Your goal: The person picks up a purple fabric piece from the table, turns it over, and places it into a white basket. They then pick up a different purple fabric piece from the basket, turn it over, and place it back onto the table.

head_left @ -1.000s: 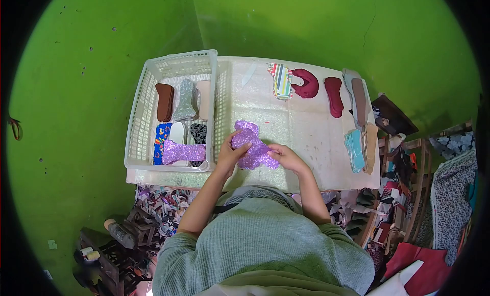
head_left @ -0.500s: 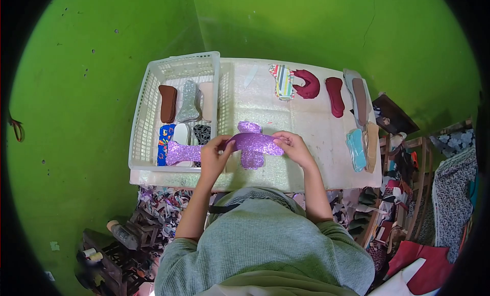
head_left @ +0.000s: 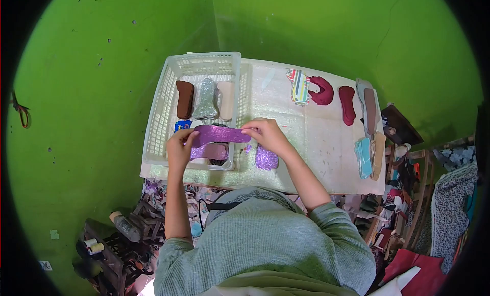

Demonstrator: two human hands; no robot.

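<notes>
My left hand and my right hand stretch a purple glitter cut-out piece between them, each pinching one end. It is held above the front of a white plastic basket. Below it, a second purple glitter piece lies across the basket's front compartment, its left part behind my left hand. On the table beside the basket, near my right wrist, lies another purple glitter piece, partly covered by my right hand and forearm.
In the basket stand stacks of brown, silver glitter and beige pieces. At the table's right are striped pieces, curved maroon pieces, straight maroon pieces and turquoise pieces. Scraps litter the floor.
Both hands have moved left with the purple piece, from over the table to over the basket. The second purple piece now lies lower, under the held one. The camera view has shifted slightly.
</notes>
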